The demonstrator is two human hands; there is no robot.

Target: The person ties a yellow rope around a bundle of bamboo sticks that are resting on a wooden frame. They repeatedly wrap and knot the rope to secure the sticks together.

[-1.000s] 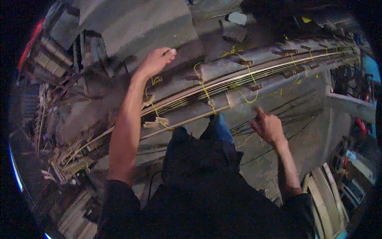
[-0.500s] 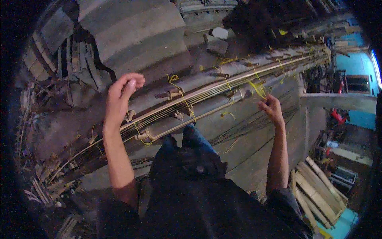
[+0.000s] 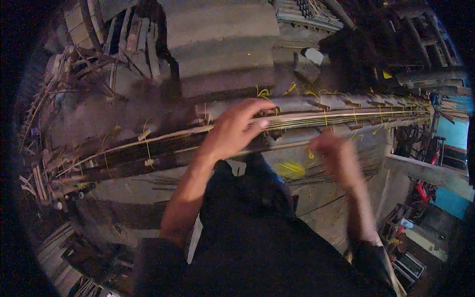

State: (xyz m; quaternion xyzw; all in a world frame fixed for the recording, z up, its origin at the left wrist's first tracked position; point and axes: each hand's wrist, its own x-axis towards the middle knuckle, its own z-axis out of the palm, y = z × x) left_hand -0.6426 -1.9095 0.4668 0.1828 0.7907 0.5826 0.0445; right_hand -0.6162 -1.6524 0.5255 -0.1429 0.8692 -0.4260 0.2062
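A bundle of long thin pale strips (image 3: 307,119) stretches across the view between two long grey poles fitted with short pegs. My left hand (image 3: 232,127) is over the bundle near the middle, its thumb and fingers apart and curved about the strips. Whether it presses on them is hard to see. Close to the near pole (image 3: 320,134), my right hand (image 3: 334,148) is blurred by motion, its fingers drawn together. Bright yellow strings (image 3: 291,169) trail from it to the lower left, also blurred. A thin yellow tie (image 3: 325,118) crosses the bundle between my hands.
More yellow ties and loose ends (image 3: 292,89) hang along the far pole. Loose wooden pieces (image 3: 138,44) lean at the far left. A pale block (image 3: 312,56) lies beyond the poles. A grey ledge (image 3: 428,173) stands at the right.
The view has swung right and the bundle lies more level. My left hand has come down from the air onto the strips. My right hand has moved left toward it with the yellow strings.
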